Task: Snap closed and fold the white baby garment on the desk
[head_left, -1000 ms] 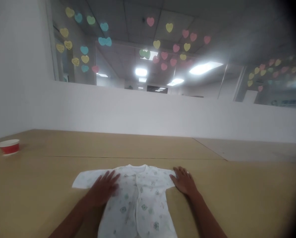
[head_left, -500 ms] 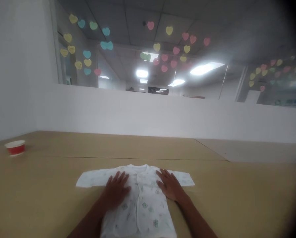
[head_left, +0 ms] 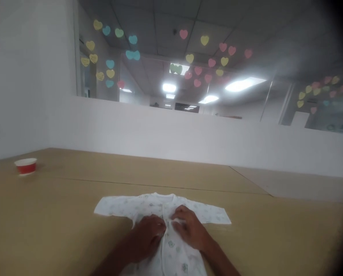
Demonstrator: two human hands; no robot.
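Note:
A white long-sleeved baby shirt (head_left: 177,245) with a small pale green print lies face up, its neckline away from me and both sleeves stretched out sideways. Down its middle runs the front opening. My left hand (head_left: 146,235) is closed at the opening edge, fingers curled in on the cloth; its fingertips are partly hidden. Just right of the opening, my right hand (head_left: 191,229) rests on the chest of the shirt with bent fingers, thumb and forefinger apart. The lower part of the shirt runs out of view at the bottom.
A red and white paper bowl (head_left: 26,166) stands at the far left of the tan table (head_left: 274,237). Behind the table rises a white wall (head_left: 137,126), with a window above it bearing heart-shaped notes (head_left: 205,40). Seams cross the tabletop.
Both hands have slid inward from the shirt's sides to its front opening, and their flat, spread fingers have bent. The view has tilted and shifted slightly.

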